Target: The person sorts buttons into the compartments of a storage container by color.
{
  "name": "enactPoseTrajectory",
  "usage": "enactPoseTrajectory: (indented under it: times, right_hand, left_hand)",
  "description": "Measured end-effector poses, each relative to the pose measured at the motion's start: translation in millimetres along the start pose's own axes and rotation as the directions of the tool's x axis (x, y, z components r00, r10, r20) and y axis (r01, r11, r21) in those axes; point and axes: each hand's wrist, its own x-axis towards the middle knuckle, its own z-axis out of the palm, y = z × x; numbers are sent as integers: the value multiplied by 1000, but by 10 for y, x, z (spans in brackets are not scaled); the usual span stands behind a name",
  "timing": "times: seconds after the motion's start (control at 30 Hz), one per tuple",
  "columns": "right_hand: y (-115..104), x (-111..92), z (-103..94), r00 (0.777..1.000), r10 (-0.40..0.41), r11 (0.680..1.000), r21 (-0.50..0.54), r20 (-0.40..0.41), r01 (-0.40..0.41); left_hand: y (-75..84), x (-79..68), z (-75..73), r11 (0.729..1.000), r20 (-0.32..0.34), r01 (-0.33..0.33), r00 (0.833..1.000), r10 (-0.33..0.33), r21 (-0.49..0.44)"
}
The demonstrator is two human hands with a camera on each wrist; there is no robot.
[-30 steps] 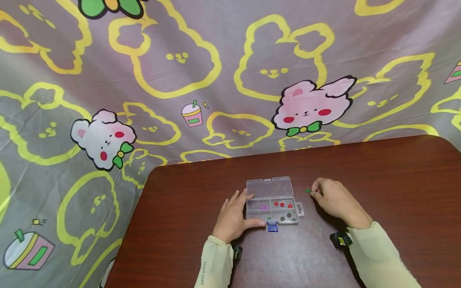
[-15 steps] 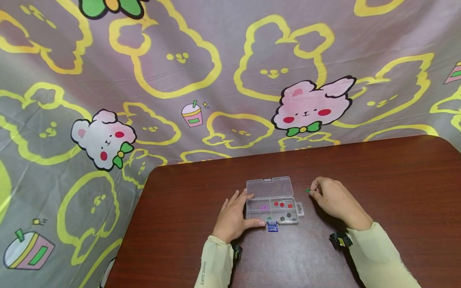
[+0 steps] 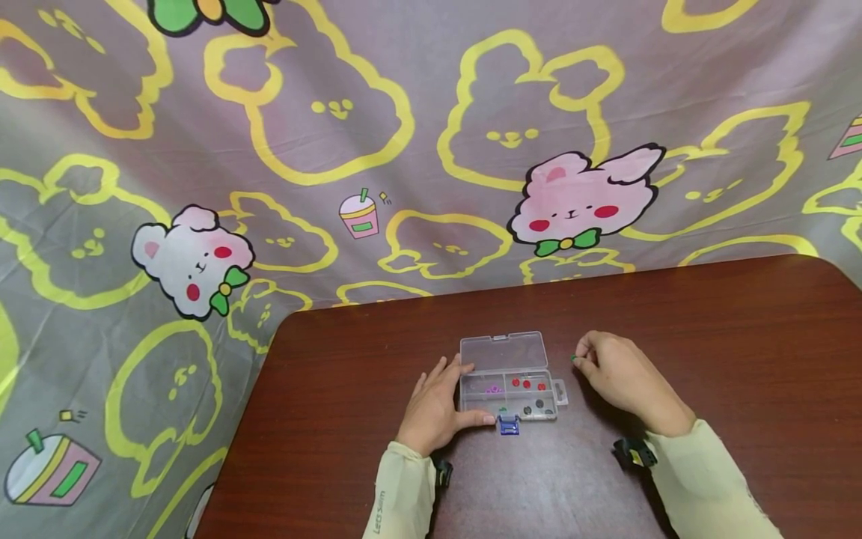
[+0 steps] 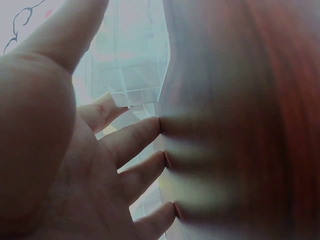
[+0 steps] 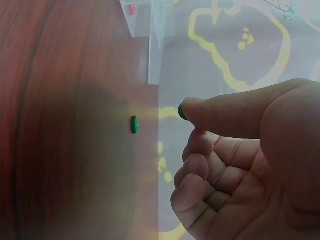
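A clear plastic compartment box [image 3: 474, 405] lies on the table, its clear lid [image 3: 503, 353] folded back. Small round pieces like buttons are sorted inside by colour: red buttons [image 3: 527, 384] at back right, purple ones [image 3: 494, 389] at back left, dark ones [image 3: 539, 403] at front right, green [image 3: 503, 409] at front left. My left hand [image 3: 434, 408] rests against the box's left side, fingers spread, thumb along the front edge. Right of the box, my right hand [image 3: 622, 374] pinches a green button [image 5: 183, 111] between thumb and index finger. Another green button [image 5: 135, 124] is on the table below it.
A blue latch [image 3: 509, 426] juts from the box's front and a clear hanging tab [image 3: 560, 391] from its right side. Behind the brown table [image 3: 364, 374] hangs a patterned cloth [image 3: 417, 165].
My right hand has lifted slightly and its fingertips have drawn in, with the green button now mostly covered. My left hand and the box keep their place.
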Motion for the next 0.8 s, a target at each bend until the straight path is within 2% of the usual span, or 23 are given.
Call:
enactPoseTrajectory:
  times: [0.8]
  right_hand:
    - [-230, -46, 50, 998, -66, 998, 3, -16, 66]
  left_hand:
    - [12, -10, 3, 1000, 4, 6, 1000, -6, 18]
